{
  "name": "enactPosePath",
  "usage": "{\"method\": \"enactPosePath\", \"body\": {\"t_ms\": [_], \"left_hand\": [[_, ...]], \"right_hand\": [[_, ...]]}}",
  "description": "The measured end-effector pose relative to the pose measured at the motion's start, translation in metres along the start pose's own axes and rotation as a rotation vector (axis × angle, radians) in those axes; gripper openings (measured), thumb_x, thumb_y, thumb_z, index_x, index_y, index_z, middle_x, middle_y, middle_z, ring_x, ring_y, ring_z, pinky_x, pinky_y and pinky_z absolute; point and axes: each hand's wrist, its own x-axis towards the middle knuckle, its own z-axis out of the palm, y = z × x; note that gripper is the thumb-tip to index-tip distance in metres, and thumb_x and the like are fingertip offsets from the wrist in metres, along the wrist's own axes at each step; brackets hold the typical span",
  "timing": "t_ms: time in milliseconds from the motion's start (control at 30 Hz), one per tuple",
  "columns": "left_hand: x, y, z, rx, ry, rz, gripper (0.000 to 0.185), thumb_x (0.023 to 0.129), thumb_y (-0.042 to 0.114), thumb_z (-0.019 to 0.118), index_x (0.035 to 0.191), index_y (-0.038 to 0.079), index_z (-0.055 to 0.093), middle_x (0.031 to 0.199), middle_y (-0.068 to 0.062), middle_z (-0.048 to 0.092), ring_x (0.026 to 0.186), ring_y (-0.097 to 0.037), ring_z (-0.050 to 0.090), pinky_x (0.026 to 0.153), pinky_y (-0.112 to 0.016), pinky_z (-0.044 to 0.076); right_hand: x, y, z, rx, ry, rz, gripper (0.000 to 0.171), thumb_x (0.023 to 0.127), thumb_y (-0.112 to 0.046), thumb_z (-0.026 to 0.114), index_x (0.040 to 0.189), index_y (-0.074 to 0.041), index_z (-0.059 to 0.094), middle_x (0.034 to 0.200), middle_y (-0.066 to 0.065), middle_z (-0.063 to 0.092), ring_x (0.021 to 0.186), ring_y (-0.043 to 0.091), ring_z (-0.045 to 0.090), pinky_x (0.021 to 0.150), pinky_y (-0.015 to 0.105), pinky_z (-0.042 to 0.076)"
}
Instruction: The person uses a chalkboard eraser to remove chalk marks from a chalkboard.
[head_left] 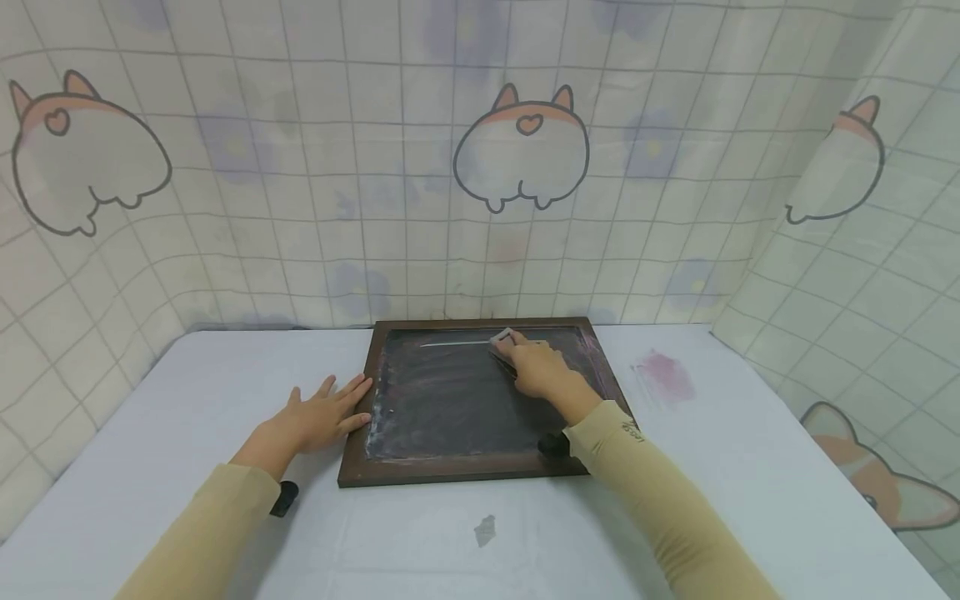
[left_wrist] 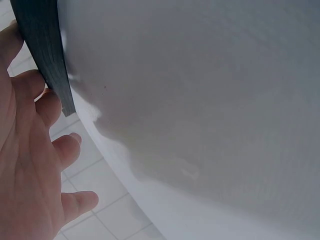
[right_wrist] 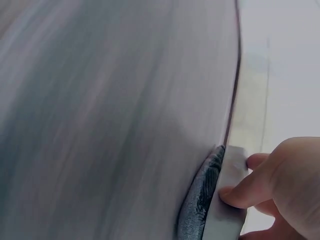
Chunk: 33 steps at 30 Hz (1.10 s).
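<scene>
A framed chalkboard (head_left: 450,408) lies on the white table, its dark surface smeared with chalk haze. My left hand (head_left: 318,419) rests with spread fingers against the board's left frame edge (left_wrist: 47,55). Near the far side, my right hand (head_left: 538,367) grips a blackboard eraser (right_wrist: 227,200) between thumb and fingers. The eraser's dark felt side is against the board in the right wrist view, its pale back under the thumb. To the left of the eraser runs a thin white line (head_left: 453,344) along the board's upper part.
A pink smudge (head_left: 665,377) marks the table right of the board, and a grey patch (head_left: 485,530) lies in front. Behind the table hangs a white checked curtain (head_left: 300,200) with cartoon corgis. Black wrist devices (head_left: 285,498) show at both cuffs.
</scene>
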Motion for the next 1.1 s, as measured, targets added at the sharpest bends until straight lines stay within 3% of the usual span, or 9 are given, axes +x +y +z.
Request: {"method": "enactPosePath", "body": {"t_ms": [300, 500, 667, 833, 933, 967, 1000, 1067, 1100], "left_hand": [[-0.002, 0.002, -0.001, -0.021, 0.0, -0.009, 0.074, 0.108, 0.055, 0.039, 0.164, 0.01, 0.021, 0.169, -0.016, 0.018, 0.15, -0.051, 0.016, 0.108, -0.082, 0.008], [-0.001, 0.002, -0.001, -0.003, 0.001, -0.01, 0.073, 0.108, 0.054, 0.039, 0.164, 0.011, 0.021, 0.169, -0.015, 0.018, 0.15, -0.051, 0.017, 0.108, -0.082, 0.01], [-0.001, 0.001, -0.001, -0.004, -0.008, -0.012, 0.073, 0.109, 0.053, 0.039, 0.165, 0.011, 0.018, 0.17, -0.014, 0.016, 0.151, -0.051, 0.014, 0.109, -0.082, 0.008], [-0.002, 0.002, -0.002, -0.006, -0.005, -0.003, 0.072, 0.109, 0.052, 0.039, 0.165, 0.011, 0.019, 0.17, -0.014, 0.017, 0.151, -0.051, 0.014, 0.109, -0.082, 0.007], [-0.003, 0.003, -0.003, -0.009, -0.005, -0.003, 0.072, 0.109, 0.052, 0.04, 0.165, 0.011, 0.02, 0.17, -0.015, 0.017, 0.151, -0.051, 0.015, 0.109, -0.082, 0.008], [-0.004, 0.003, -0.003, -0.011, -0.006, -0.002, 0.073, 0.109, 0.053, 0.04, 0.165, 0.01, 0.02, 0.169, -0.015, 0.017, 0.151, -0.051, 0.015, 0.109, -0.082, 0.008], [-0.004, 0.003, -0.004, -0.011, -0.006, -0.002, 0.073, 0.109, 0.053, 0.039, 0.164, 0.01, 0.02, 0.169, -0.015, 0.017, 0.151, -0.051, 0.015, 0.108, -0.082, 0.008], [-0.004, 0.004, -0.004, -0.013, -0.004, 0.0, 0.073, 0.109, 0.053, 0.04, 0.164, 0.01, 0.02, 0.169, -0.016, 0.017, 0.15, -0.051, 0.016, 0.108, -0.082, 0.008], [-0.004, 0.003, -0.004, -0.013, -0.002, 0.001, 0.073, 0.109, 0.052, 0.04, 0.164, 0.01, 0.02, 0.169, -0.016, 0.017, 0.15, -0.051, 0.016, 0.108, -0.082, 0.008]], "right_hand": [[0.008, -0.087, 0.008, -0.032, -0.064, -0.202, 0.074, 0.098, 0.003, 0.064, 0.161, -0.025, 0.038, 0.168, 0.008, 0.026, 0.141, 0.053, 0.037, 0.111, 0.064, 0.037], [0.005, -0.112, 0.011, -0.089, -0.077, -0.3, 0.076, 0.096, 0.003, 0.068, 0.159, -0.027, 0.04, 0.168, 0.003, 0.026, 0.141, 0.049, 0.04, 0.11, 0.062, 0.04], [0.008, -0.098, 0.012, -0.097, -0.061, -0.285, 0.078, 0.095, 0.004, 0.068, 0.16, -0.028, 0.039, 0.168, 0.003, 0.026, 0.142, 0.049, 0.039, 0.11, 0.062, 0.039], [0.012, -0.064, 0.008, -0.067, -0.048, -0.202, 0.079, 0.095, 0.01, 0.063, 0.161, -0.027, 0.037, 0.168, 0.007, 0.025, 0.141, 0.053, 0.037, 0.107, 0.062, 0.043], [0.011, -0.037, 0.005, -0.019, -0.035, -0.151, 0.081, 0.094, 0.014, 0.061, 0.161, -0.026, 0.037, 0.168, 0.01, 0.025, 0.111, 0.04, 0.064, 0.078, 0.041, 0.055], [0.01, -0.027, 0.004, -0.007, -0.03, -0.134, 0.082, 0.093, 0.015, 0.061, 0.16, -0.025, 0.038, 0.168, 0.01, 0.025, 0.095, 0.035, 0.064, 0.066, 0.034, 0.051], [0.009, -0.017, 0.003, 0.001, -0.023, -0.12, 0.082, 0.092, 0.015, 0.061, 0.16, -0.024, 0.038, 0.168, 0.011, 0.025, 0.093, 0.035, 0.064, 0.057, 0.032, 0.044], [0.005, 0.002, 0.0, 0.018, -0.013, -0.091, 0.082, 0.091, 0.015, 0.06, 0.16, -0.023, 0.038, 0.167, 0.013, 0.025, 0.077, 0.032, 0.055, 0.05, 0.029, 0.033], [0.002, 0.012, -0.002, 0.011, -0.006, -0.077, 0.082, 0.091, 0.015, 0.06, 0.161, -0.022, 0.038, 0.167, 0.014, 0.026, 0.085, 0.035, 0.059, 0.051, 0.029, 0.034]]}}
